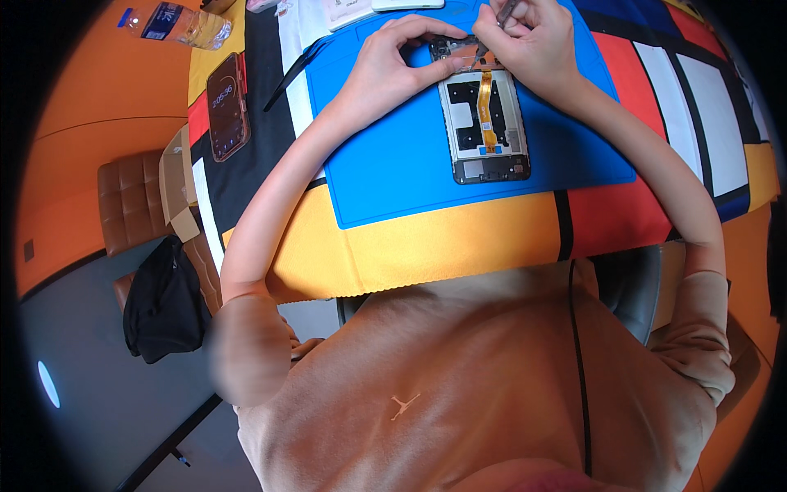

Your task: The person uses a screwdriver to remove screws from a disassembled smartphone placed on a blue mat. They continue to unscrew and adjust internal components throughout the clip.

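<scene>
Tan shirt [459,385] closest below, left hand [385,70] with grip pinched on top edge of opened phone [484,123], right hand [537,45] curled shut around slim tool [506,10] just beside, phone flat on blue mat [393,164] on worktop [459,246], second phone [227,105] well left of left grip.

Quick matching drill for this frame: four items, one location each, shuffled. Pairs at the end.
Items:
1. opened phone
2. water bottle
3. intact phone with lit screen
4. black bag

Places:
A. on the brown chair, left of the table
B. on the blue mat, under both hands
C. far left corner, lying on its side
D. left of the blue mat, on the black patch of the cloth

Pairs: 1-B, 2-C, 3-D, 4-A
</scene>
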Demonstrator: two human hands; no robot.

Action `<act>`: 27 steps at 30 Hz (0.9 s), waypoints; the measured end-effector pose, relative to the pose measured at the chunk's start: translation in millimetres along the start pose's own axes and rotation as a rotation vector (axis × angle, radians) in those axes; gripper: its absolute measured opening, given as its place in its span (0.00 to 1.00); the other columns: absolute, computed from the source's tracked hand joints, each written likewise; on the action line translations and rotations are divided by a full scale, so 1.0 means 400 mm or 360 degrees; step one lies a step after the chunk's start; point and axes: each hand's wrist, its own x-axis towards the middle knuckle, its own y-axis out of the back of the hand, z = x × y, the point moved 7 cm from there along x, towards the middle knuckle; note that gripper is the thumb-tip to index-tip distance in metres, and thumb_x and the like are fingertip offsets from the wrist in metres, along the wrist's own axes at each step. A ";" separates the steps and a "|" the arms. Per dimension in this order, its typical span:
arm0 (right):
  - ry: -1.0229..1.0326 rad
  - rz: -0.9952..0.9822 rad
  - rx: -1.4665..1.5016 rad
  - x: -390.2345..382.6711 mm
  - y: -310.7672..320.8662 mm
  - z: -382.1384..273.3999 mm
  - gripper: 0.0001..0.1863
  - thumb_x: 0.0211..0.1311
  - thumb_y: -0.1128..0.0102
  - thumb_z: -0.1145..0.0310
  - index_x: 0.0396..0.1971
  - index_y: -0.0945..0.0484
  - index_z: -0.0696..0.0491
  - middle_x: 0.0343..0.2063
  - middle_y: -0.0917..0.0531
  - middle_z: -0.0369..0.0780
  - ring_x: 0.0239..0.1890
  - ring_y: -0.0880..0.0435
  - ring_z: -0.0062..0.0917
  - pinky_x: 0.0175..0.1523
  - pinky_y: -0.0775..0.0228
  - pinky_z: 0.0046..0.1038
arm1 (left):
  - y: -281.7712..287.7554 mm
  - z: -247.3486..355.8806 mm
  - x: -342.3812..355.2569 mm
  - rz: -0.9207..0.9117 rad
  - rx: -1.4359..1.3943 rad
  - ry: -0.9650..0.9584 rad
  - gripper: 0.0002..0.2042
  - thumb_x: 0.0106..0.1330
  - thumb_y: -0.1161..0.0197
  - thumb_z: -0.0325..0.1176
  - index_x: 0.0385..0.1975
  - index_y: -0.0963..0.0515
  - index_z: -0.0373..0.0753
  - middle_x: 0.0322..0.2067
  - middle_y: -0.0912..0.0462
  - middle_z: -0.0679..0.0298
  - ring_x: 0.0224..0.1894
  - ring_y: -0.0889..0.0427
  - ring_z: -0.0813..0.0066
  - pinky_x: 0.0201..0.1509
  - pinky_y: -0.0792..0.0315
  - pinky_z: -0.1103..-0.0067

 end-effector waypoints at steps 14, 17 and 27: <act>0.0180 -0.0073 -0.0295 -0.002 0.001 -0.016 0.13 0.57 0.37 0.82 0.37 0.31 0.55 0.20 0.31 0.31 0.17 0.32 0.10 0.23 0.43 0.16 | 0.001 0.001 0.000 0.0003 -0.0010 -0.0030 0.18 0.63 0.25 0.44 0.49 0.13 0.45 0.44 0.15 0.63 0.44 0.18 0.72 0.52 0.24 0.75; 0.0707 -0.0192 -0.0388 0.013 -0.019 -0.064 0.14 0.56 0.35 0.79 0.39 0.30 0.56 0.22 0.27 0.36 0.17 0.27 0.21 0.23 0.38 0.21 | 0.003 0.009 0.004 -0.0014 -0.0035 -0.0014 0.17 0.63 0.25 0.44 0.48 0.13 0.44 0.44 0.15 0.63 0.44 0.18 0.72 0.53 0.25 0.75; 0.0077 -0.0734 -0.0372 0.044 -0.025 -0.057 0.15 0.60 0.36 0.72 0.43 0.31 0.58 0.27 0.23 0.42 0.29 0.19 0.35 0.34 0.26 0.32 | 0.009 0.049 -0.004 -0.0124 -0.0319 0.0337 0.14 0.64 0.28 0.29 0.48 0.19 0.35 0.46 0.15 0.60 0.53 0.20 0.73 0.62 0.29 0.75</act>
